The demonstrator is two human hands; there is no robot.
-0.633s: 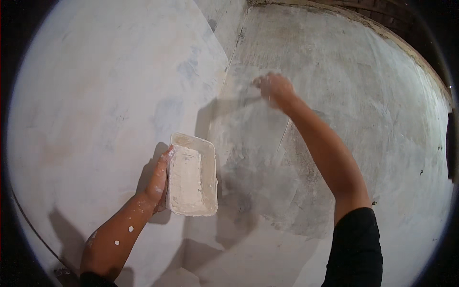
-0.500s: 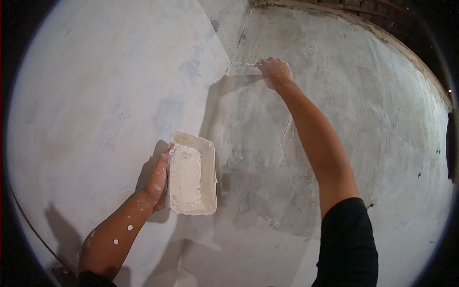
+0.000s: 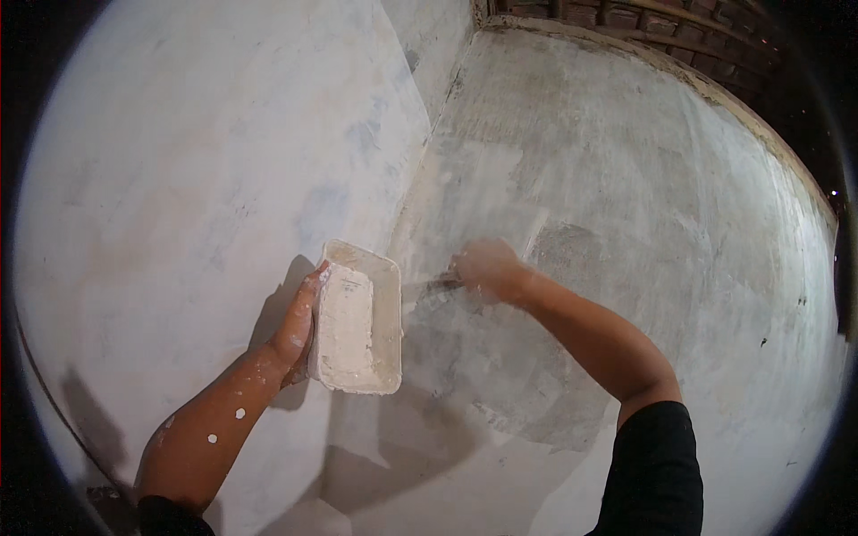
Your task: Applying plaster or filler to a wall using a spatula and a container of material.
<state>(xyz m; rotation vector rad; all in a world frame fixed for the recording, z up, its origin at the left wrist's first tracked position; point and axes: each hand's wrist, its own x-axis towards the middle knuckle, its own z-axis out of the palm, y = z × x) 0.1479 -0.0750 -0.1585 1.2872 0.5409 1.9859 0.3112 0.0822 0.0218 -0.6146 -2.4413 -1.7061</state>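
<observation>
My left hand (image 3: 299, 330) grips a whitish rectangular plastic tub (image 3: 388, 308) from its left side, the thumb over the rim. Creamy white wall putty (image 3: 346, 317) coats the inside of the tub, which is tilted so that its open top faces me. To the right of the tub, my right hand (image 3: 490, 271) is closed and smeared by motion, close to the grey wall (image 3: 626, 205). It holds a putty knife (image 3: 436, 284) whose blurred blade points left toward the corner; whether the blade touches the wall I cannot tell. White spatters dot my left forearm.
A whiter wall (image 3: 197, 161) meets the grey one in a corner running down behind the tub. Dark, rougher patches (image 3: 572, 250) mark the grey wall. Overhead at the right is a dark tiled roof (image 3: 661, 22). A thin dark cable (image 3: 54, 406) runs along the lower left.
My right hand has swept down the grey wall with the putty knife, from high near the corner to beside the tub. My left hand and the tub stay nearly still.
</observation>
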